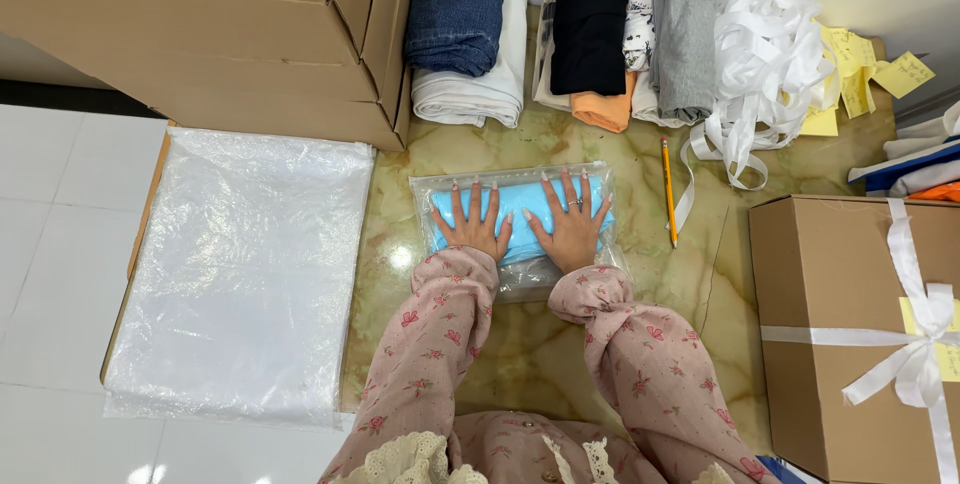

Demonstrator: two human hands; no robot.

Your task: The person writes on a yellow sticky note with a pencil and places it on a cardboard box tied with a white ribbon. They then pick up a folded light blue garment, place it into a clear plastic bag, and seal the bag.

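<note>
A light blue folded cloth inside a clear plastic bag (520,206) lies flat on the marbled floor in front of me. My left hand (474,224) presses palm-down on the left half of the bag, fingers spread. Beside it, my right hand (571,226) rests flat on the right half, a ring on one finger. Both sleeves are pink with a flower print. Neither hand grips anything.
A stack of clear plastic bags (245,274) lies on a board at the left. Large cardboard boxes (220,24) stand behind it. Folded clothes (590,34) and white ribbon (770,64) lie beyond. A pencil (668,189) and a ribbon-tied box (850,334) are at the right.
</note>
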